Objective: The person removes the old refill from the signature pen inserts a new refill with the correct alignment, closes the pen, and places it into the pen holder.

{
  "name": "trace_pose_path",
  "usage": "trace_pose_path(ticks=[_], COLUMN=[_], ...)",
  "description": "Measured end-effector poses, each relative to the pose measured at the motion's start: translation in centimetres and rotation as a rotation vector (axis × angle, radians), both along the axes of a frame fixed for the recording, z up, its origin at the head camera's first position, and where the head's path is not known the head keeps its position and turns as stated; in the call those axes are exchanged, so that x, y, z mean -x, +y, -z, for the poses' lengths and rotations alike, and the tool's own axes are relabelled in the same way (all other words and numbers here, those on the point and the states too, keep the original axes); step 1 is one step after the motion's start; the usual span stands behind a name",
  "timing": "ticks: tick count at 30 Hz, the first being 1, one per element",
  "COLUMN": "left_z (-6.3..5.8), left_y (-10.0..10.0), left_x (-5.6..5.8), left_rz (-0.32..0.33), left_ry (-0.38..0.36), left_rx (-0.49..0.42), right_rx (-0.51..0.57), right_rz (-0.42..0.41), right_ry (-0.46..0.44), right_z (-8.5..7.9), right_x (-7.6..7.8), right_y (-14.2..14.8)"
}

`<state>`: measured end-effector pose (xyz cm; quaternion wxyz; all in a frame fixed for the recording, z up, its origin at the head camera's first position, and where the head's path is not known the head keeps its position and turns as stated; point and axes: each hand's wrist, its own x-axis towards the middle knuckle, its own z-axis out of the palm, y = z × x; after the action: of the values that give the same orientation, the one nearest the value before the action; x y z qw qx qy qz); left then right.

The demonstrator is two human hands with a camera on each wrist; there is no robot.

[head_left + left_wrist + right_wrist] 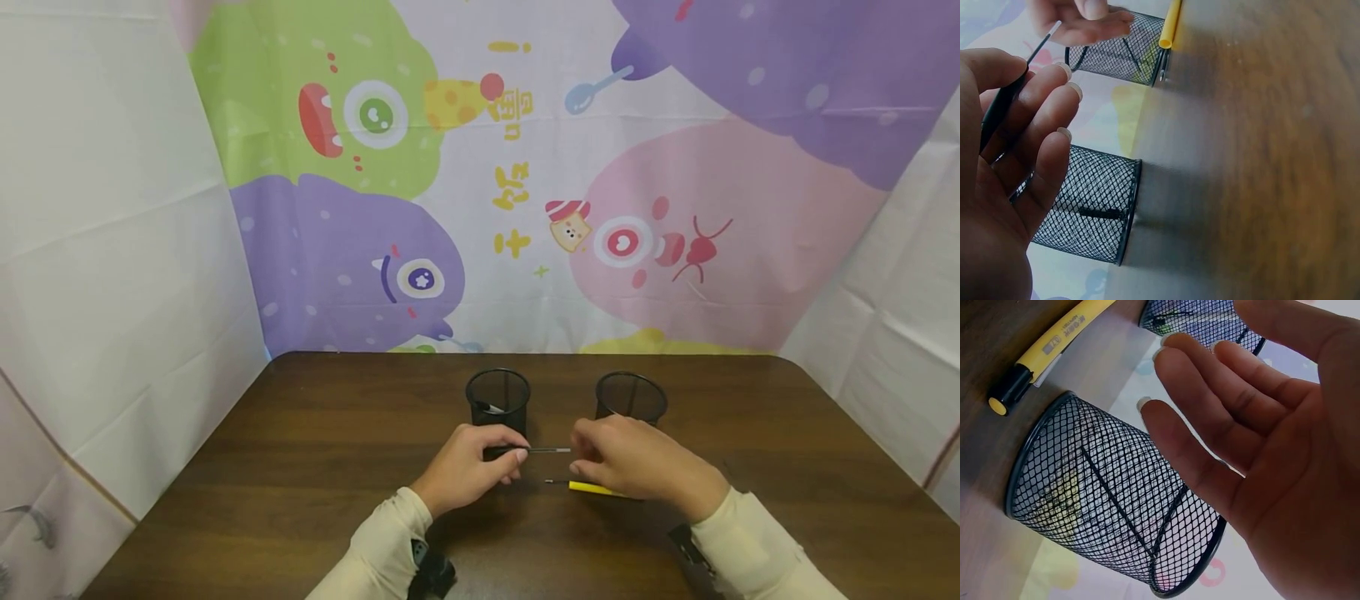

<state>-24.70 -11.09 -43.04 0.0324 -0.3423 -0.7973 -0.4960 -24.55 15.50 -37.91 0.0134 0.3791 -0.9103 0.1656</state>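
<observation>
My left hand (476, 467) pinches a slim black pen piece (1000, 106) between thumb and fingers. A thin refill-like rod (551, 450) with a pale tip sticks out of it, pointing right. My right hand (637, 462) hovers just beyond that tip, its fingers (1191, 450) loosely bent and holding nothing. Below it on the table lies a yellow pen barrel (592, 488), with printing and a black end (1011, 394) in the right wrist view. A thin dark refill-like piece (555, 482) shows at the barrel's left end; whether they are joined, I cannot tell.
Two black mesh pen cups stand behind the hands: the left cup (498, 393) has a black-and-white pen-like item (491, 408) inside, while the right cup (632, 396) is partly covered by my right hand. The brown table (337, 433) ends at a cartoon-printed cloth (517, 308).
</observation>
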Motion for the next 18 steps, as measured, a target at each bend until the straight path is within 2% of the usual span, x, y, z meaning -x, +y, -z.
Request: trace_pose_path(ticks=[6,7,10,12,14,18], left_z=[-0.05,-0.42,-0.44,-0.38,0.25,0.31], left_y=[0.13,0.19,0.19,0.16,0.03,0.05], left_x=[-0.1,-0.39,-0.38,-0.35,0.09,0.14], left_rz=[-0.018,-0.02,-0.022,-0.021,-0.009,0.001], left_ry=[0.003,0.004,0.007,0.004,0.008,0.019], left_rx=[0.004,0.002,0.0,0.007,0.01,0.013], right_rx=[-0.036,-0.046,-0.084,-0.115,-0.14,-0.162], right_rz=[-0.012,-0.007,0.024,0.048,0.068,0.083], right_ry=[-0.063,-0.076,-0.103,-0.116,-0.118,-0.107], right_z=[0.2,0.23,0.31,0.37,0.51,0.75], right_x=[0.11,0.09,-0.03,-0.12,-0.18,-0.26], right_y=[0.17,0.17,0.14,0.13,0.12,0.15])
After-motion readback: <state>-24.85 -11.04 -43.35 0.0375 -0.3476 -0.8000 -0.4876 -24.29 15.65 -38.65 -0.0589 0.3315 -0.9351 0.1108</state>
